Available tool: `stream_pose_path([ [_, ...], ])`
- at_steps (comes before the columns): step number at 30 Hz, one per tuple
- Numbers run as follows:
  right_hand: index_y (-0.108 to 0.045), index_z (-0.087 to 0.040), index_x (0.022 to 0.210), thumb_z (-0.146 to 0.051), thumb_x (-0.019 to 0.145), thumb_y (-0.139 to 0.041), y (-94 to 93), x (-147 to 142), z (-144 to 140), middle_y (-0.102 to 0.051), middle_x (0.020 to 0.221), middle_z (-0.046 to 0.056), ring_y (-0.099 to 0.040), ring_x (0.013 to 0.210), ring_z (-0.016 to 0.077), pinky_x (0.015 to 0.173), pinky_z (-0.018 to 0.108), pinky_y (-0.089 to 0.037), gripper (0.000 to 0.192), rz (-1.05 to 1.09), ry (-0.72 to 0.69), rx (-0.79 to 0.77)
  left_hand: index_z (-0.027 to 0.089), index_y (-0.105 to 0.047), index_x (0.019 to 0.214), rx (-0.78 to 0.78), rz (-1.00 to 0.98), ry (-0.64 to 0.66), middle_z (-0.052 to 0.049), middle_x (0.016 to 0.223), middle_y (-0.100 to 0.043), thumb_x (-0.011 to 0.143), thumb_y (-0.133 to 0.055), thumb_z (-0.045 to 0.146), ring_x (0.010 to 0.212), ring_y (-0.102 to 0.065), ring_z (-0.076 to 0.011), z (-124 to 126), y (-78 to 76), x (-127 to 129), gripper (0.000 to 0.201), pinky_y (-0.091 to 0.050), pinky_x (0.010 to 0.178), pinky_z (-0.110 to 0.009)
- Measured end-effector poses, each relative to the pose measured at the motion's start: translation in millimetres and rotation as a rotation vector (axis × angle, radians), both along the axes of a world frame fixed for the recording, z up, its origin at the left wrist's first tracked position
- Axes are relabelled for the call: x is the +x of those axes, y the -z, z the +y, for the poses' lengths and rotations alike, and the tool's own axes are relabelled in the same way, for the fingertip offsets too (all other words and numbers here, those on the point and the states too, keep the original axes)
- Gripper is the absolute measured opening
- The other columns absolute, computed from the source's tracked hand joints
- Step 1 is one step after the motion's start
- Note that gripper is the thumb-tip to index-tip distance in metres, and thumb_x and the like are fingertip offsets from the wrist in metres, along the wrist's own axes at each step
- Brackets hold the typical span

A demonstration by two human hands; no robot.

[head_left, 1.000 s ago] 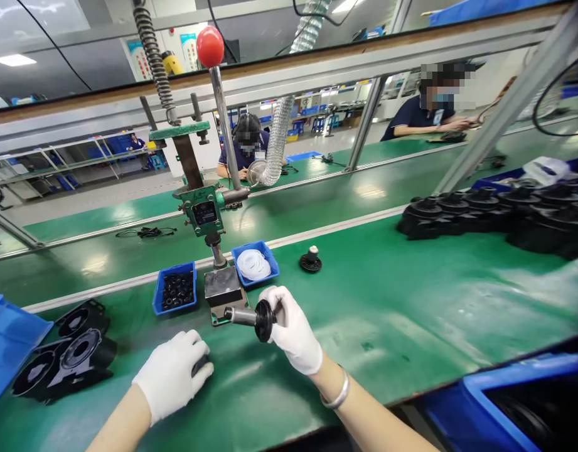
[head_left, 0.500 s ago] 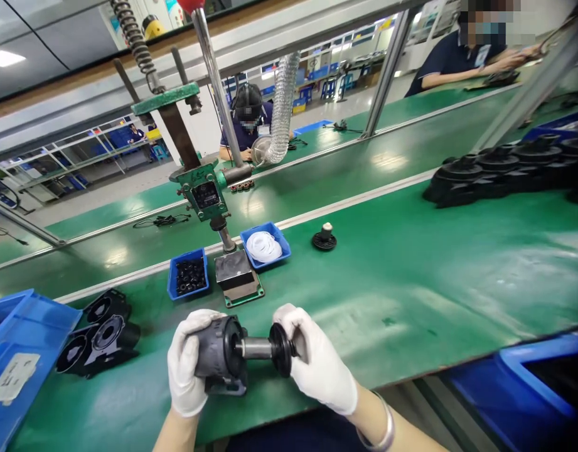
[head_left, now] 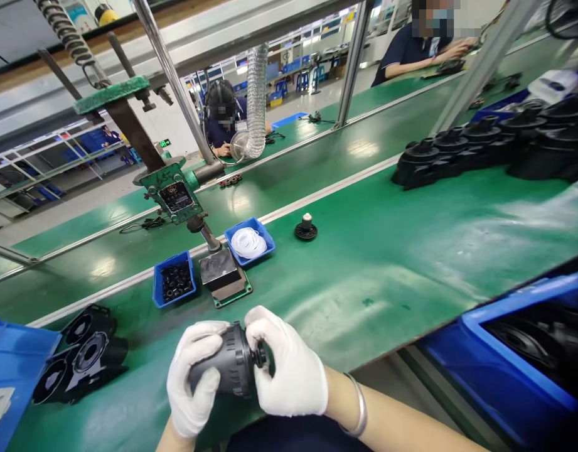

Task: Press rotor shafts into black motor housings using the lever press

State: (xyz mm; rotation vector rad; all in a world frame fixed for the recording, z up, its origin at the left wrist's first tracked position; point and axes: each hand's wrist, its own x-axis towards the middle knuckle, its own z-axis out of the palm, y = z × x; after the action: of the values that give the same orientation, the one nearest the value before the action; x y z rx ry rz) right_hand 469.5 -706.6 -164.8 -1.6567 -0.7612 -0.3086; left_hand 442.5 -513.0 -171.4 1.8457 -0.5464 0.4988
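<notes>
Both hands wear white gloves and meet at the near edge of the green bench. My left hand (head_left: 194,383) wraps around a dark grey cylindrical housing (head_left: 227,367). My right hand (head_left: 289,370) presses against its open end, fingers on a black disc (head_left: 259,356) that sits almost flush with the housing. The shaft of that part is hidden inside.
A green hand press (head_left: 176,194) stands behind, its base block (head_left: 220,273) between a blue tray of black rings (head_left: 174,282) and a blue tray of white rings (head_left: 248,242). Black housings (head_left: 81,361) lie left, a small black part (head_left: 306,229) mid-bench, stacked black parts (head_left: 481,144) far right. Blue bins (head_left: 519,351) flank me. Other people sit beyond.
My left hand picked up the grey housing. My right hand pushed the shaft with its black disc into it, until only the disc shows. The view tilted down.
</notes>
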Motion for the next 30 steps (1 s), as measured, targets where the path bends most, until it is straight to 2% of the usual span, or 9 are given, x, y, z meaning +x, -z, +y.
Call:
stream_pose_path([
  [8,-0.037,-0.024,0.082,-0.008,0.051,-0.046,-20.2,6.3,-1.7,-0.038,0.082,0.001,-0.044,0.067,0.017,0.06,0.03,-0.04,0.036,-0.031,0.004,-0.142,0.026,-0.062,0.111,-0.103,-0.071,-0.088,-0.008,0.116,-0.059,0.091,-0.057,0.025,0.107,-0.06,-0.0298,-14.1,-5.2,1.2,0.021,-0.049,0.09,-0.049],
  [10,-0.042,-0.023,0.084,-0.008,0.054,-0.047,-32.3,6.5,-1.1,-0.04,0.087,0.003,-0.046,0.069,0.017,0.062,0.031,-0.045,0.034,0.0,0.053,-0.222,0.024,-0.063,0.107,-0.196,0.102,-0.113,-0.007,0.115,-0.062,0.094,-0.051,0.028,0.109,-0.06,-0.0279,-22.4,-4.0,9.4,0.018,-0.048,0.094,-0.046],
  [13,-0.053,-0.023,0.101,-0.01,0.062,-0.055,-40.7,6.2,0.4,-0.046,0.108,0.008,-0.055,0.081,0.0208,0.072,0.036,-0.052,0.04,0.1,0.138,-0.381,0.02,-0.065,0.106,-0.308,0.478,-0.092,-0.008,0.108,-0.068,0.099,-0.04,0.04,0.108,-0.062,-0.0267,-38.7,4.7,29.9,0.033,-0.047,0.098,-0.043],
  [16,-0.056,-0.023,0.117,-0.012,0.069,-0.063,-24.6,11.1,-0.7,-0.05,0.118,0.011,-0.06,0.092,0.026,0.078,0.04,-0.054,0.05,0.178,0.158,-0.545,0.017,-0.066,0.106,-0.332,0.634,-0.034,-0.009,0.107,-0.07,0.097,-0.042,0.047,0.109,-0.063,-0.0271,-45.6,21.2,51.0,0.04,-0.046,0.102,-0.044],
  [20,-0.062,-0.023,0.118,-0.021,0.07,-0.077,11.7,25.0,-9.1,-0.058,0.115,0.013,-0.058,0.103,0.0335,0.088,0.053,-0.05,0.05,0.115,0.15,-0.637,0.016,-0.065,0.111,-0.37,0.658,0.013,-0.011,0.119,-0.066,0.095,-0.047,0.05,0.116,-0.06,-0.0268,-28.9,40.1,54.9,0.042,-0.039,0.11,-0.046],
  [22,-0.063,-0.026,0.118,-0.025,0.068,-0.081,23.1,31.3,-12.5,-0.059,0.124,0.011,-0.053,0.115,0.0363,0.097,0.059,-0.044,0.053,0.075,0.117,-0.58,0.017,-0.052,0.132,-0.372,0.638,0.143,-0.015,0.134,-0.057,0.089,-0.054,0.057,0.127,-0.052,-0.029,-19.8,43.5,46.5,0.059,-0.035,0.114,-0.048],
  [24,-0.061,-0.026,0.12,-0.023,0.069,-0.08,29.7,35.7,-13.4,-0.058,0.131,0.009,-0.049,0.125,0.033,0.104,0.056,-0.041,0.055,0.12,0.014,-0.463,0.018,-0.023,0.151,-0.297,0.61,0.312,-0.019,0.151,-0.038,0.07,-0.076,0.059,0.139,-0.038,-0.033,-16.6,42.8,37.5,0.105,-0.028,0.118,-0.05],
  [26,-0.06,-0.026,0.121,-0.021,0.071,-0.079,33.8,38.5,-12.7,-0.057,0.135,0.009,-0.049,0.129,0.0285,0.108,0.05,-0.041,0.053,0.213,-0.092,-0.359,0.018,0.004,0.154,-0.208,0.604,0.387,-0.022,0.157,-0.023,0.055,-0.089,0.052,0.144,-0.028,-0.035,-18.9,39.8,31.8,0.14,-0.02,0.12,-0.052],
  [30,-0.062,-0.026,0.119,-0.028,0.072,-0.081,37.0,45.6,-14.1,-0.059,0.132,0.009,-0.052,0.126,0.0278,0.109,0.049,-0.041,0.051,0.326,-0.168,-0.305,0.016,0.019,0.151,-0.145,0.599,0.336,-0.023,0.155,-0.027,0.066,-0.082,0.044,0.143,-0.031,-0.0326,-26.6,35.9,31.4,0.135,-0.018,0.12,-0.052],
])
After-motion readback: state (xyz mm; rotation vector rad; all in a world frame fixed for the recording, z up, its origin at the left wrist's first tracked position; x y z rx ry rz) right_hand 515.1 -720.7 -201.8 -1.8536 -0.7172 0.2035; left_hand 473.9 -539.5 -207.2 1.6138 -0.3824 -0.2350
